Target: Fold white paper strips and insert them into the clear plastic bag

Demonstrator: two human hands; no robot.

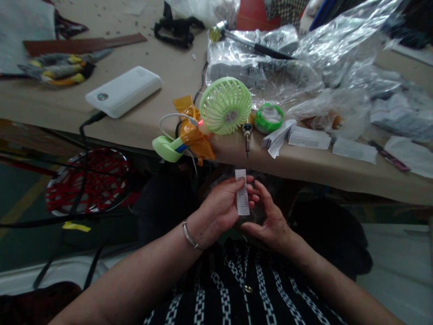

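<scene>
Over my lap, just off the table's front edge, my left hand (219,205) is closed on a narrow white printed label (242,198), thumb on top and fingers beneath it. The label stands lengthwise with rows of small dark print. Close on its right is my right hand (270,219), thumb and fingers spread apart, with nothing seen between them. Above the hands, at the table edge, lies a thin metal-tipped tool (247,139). Stacks of white labels (309,137) lie along the edge to its right, beside a green round container (269,118).
A light green fan (226,106), taped with orange tape, stands at the table edge (135,131). Left of it are a white power bank (124,91) with a cable and several pliers (64,67). A hammer (253,44) rests on plastic-wrapped bundles. A red-corded stool (88,180) is below left.
</scene>
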